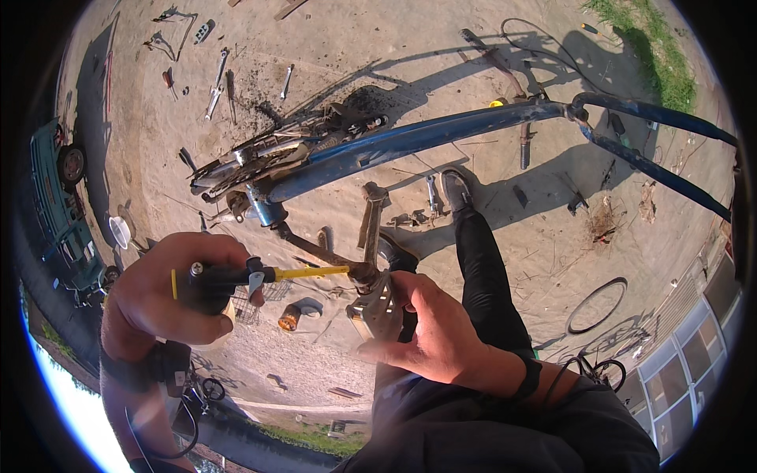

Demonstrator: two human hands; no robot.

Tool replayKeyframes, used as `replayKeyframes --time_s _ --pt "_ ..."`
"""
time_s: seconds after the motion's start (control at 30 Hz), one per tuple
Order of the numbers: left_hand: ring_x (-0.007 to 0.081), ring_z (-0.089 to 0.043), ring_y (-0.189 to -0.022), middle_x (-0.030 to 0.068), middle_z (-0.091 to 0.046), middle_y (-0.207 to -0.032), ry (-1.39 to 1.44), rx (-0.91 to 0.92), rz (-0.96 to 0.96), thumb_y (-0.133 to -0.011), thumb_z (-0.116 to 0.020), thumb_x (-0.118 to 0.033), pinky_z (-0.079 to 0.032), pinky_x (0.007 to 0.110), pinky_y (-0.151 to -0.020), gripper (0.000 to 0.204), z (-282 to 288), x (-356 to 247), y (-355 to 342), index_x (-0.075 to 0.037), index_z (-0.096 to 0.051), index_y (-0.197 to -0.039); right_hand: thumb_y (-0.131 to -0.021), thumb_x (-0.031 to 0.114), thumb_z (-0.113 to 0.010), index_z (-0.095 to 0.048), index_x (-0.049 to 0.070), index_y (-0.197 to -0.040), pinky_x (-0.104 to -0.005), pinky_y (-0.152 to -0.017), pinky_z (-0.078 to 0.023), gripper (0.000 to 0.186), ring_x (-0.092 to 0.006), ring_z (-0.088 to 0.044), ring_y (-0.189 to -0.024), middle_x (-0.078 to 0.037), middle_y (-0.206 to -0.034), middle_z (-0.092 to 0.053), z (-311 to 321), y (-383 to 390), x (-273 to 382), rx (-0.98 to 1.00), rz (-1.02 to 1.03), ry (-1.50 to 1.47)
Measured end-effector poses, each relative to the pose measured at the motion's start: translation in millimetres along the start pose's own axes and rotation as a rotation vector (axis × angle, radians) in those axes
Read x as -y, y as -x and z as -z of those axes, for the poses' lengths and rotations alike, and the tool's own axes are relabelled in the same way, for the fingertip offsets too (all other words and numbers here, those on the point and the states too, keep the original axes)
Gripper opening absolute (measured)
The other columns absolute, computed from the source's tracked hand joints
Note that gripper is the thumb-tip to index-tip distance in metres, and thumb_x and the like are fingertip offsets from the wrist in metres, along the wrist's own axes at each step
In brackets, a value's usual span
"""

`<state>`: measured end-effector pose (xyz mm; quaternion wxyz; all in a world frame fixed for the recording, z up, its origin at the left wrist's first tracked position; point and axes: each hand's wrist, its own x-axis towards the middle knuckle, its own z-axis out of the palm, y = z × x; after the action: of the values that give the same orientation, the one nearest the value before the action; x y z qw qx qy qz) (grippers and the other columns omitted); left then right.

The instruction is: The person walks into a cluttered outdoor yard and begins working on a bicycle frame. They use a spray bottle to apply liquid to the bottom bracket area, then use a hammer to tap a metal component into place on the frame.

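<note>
My left hand is closed around the black handle of a tool with a yellow shaft, whose tip meets the crank end by the pedal. My right hand grips a grey metal bicycle pedal from the right side. The pedal hangs on the crank arm of a blue bicycle frame that stretches across the view above my hands. My black-trousered leg and shoe stand beneath the frame.
Wrenches and other hand tools lie scattered on the sandy ground at upper left. A loose tyre lies at right, an orange-topped can below the tool. A green vehicle stands at far left, grass at upper right.
</note>
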<state>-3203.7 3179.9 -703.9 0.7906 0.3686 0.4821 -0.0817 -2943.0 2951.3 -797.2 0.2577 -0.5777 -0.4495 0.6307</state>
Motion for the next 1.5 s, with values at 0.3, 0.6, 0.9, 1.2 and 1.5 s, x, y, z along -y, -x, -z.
replayKeyframes --time_s 0.3,0.6,0.9,1.2,1.5 --pt "0.0331 -0.069 -0.109 0.0206 -0.065 -0.114 -0.029 -0.074 0.0 -0.055 -0.078 0.017 -0.053 0.043 -0.097 0.061 -10.8 -11.0 2.9 0.012 -0.064 -0.114 -0.071 0.036 -0.097 -0.049 -0.004 -0.135 -0.0336 -0.088 -0.055 0.089 -0.0221 -0.066 -0.098 -0.014 -0.112 -0.062 2.6 -1.0 3.4 0.01 -0.01 0.023" --pt "0.034 -0.069 -0.108 0.0209 -0.064 -0.116 -0.101 -0.044 -0.107 -0.057 -0.079 0.018 -0.055 0.043 -0.094 0.053 -17.0 -6.9 0.4 0.01 -0.067 -0.108 -0.071 0.037 -0.096 -0.048 -0.004 -0.135 -0.0321 -0.089 -0.055 0.09 -0.0215 -0.067 -0.1 -0.013 -0.112 -0.062 1.2 0.0 0.6 0.013 -0.006 0.006" --pt "0.0346 -0.07 -0.103 0.022 -0.064 -0.114 -0.216 0.017 -0.115 -0.055 -0.079 0.017 -0.056 0.042 -0.09 0.056 -10.7 -5.0 -0.4 0.007 -0.068 -0.109 -0.069 0.035 -0.097 -0.049 -0.003 -0.136 -0.0324 -0.087 -0.054 0.09 -0.0196 -0.065 -0.098 -0.012 -0.115 -0.063 1.9 -0.8 1.2 0.003 -0.016 0.014" --pt "0.0332 -0.073 -0.097 0.021 -0.073 -0.1 0.027 -0.258 0.071 -0.051 -0.072 0.0 -0.057 0.047 -0.093 0.066 -17.2 18.3 15.4 0.008 -0.063 -0.116 -0.069 0.035 -0.097 -0.049 -0.003 -0.137 -0.0344 -0.088 -0.055 0.091 -0.0222 -0.066 -0.102 -0.014 -0.118 -0.063 7.3 -1.1 2.2 0.047 -0.075 -0.018" --pt "0.0337 -0.071 -0.099 0.0237 -0.07 -0.1 0.163 -0.265 -0.118 -0.056 -0.068 0.013 -0.056 0.047 -0.094 0.066 -20.2 68.0 36.9 0.01 -0.059 -0.122 -0.071 0.03 -0.093 -0.052 0.0 -0.138 -0.0365 -0.09 -0.054 0.084 -0.0224 -0.067 -0.105 -0.011 -0.114 -0.067 13.7 -12.7 -5.7 0.027 -0.308 0.038"
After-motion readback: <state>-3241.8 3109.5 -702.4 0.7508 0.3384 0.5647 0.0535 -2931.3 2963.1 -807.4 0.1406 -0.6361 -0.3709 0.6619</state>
